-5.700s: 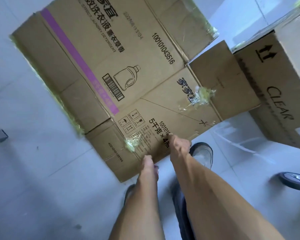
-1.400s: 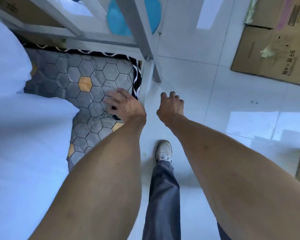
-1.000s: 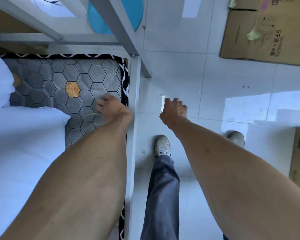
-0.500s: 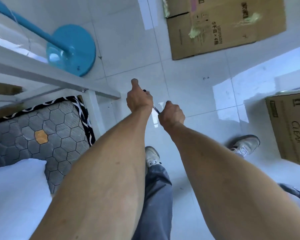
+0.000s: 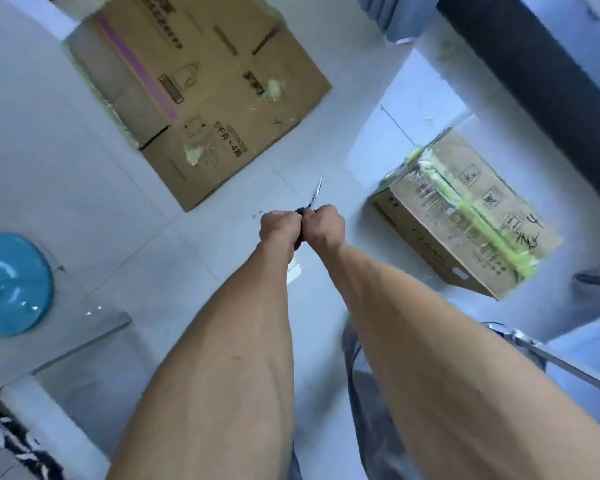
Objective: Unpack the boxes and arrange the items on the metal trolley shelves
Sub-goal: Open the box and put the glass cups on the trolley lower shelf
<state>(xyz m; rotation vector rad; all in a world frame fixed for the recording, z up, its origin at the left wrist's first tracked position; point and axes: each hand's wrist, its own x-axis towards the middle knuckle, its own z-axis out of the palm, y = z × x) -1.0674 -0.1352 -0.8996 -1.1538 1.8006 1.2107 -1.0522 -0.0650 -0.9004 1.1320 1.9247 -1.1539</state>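
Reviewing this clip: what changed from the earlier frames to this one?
The flattened carton, earlier held in both hands, now lies on the floor. The left hand went to the mattress, picked up the scissors, and the right hand has joined it on the handles. The taped box is still sealed.

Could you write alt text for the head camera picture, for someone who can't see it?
Both hands, left and right, grip scissors above a tiled floor. A flattened cardboard box lies ahead, a taped box to the right.
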